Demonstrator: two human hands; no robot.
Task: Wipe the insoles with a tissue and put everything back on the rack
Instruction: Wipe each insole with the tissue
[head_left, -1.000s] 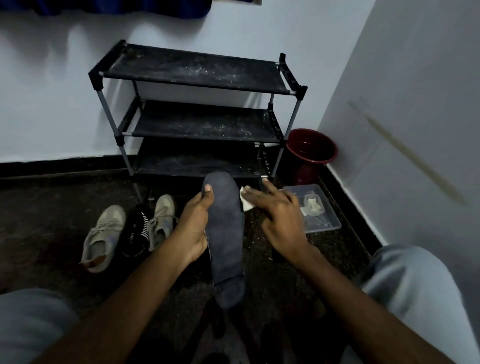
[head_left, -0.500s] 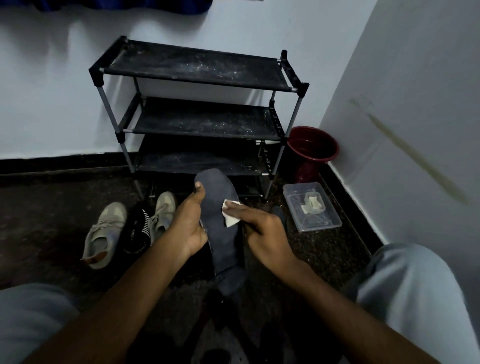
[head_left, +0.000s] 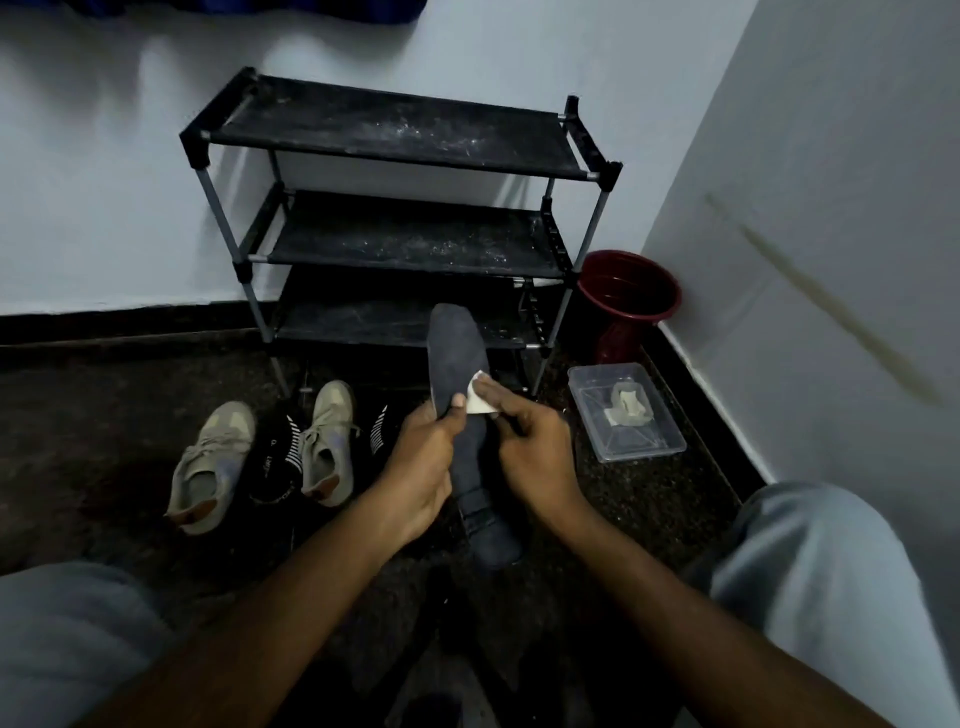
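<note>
A dark grey insole (head_left: 457, 353) stands lengthwise in front of me, toe end pointing at the rack. My left hand (head_left: 421, 467) grips its left edge near the middle, thumb on top. My right hand (head_left: 535, 457) presses a small white tissue (head_left: 478, 397) against the insole's upper face with its fingers curled round it. The black three-shelf shoe rack (head_left: 395, 135) stands bare against the white wall. Two beige sneakers (head_left: 213, 462) lie on the dark floor to the left, with black sandals (head_left: 280, 457) between and beside them.
A dark red bucket (head_left: 631, 291) stands right of the rack. A clear plastic box (head_left: 654, 447) holding crumpled tissue sits on the floor near the right wall. My knees in grey trousers (head_left: 831, 597) frame the bottom corners.
My right hand brought the tissue from the insole's right edge onto its face and drew it down toward the middle. My left hand slid lower along the insole's edge.
</note>
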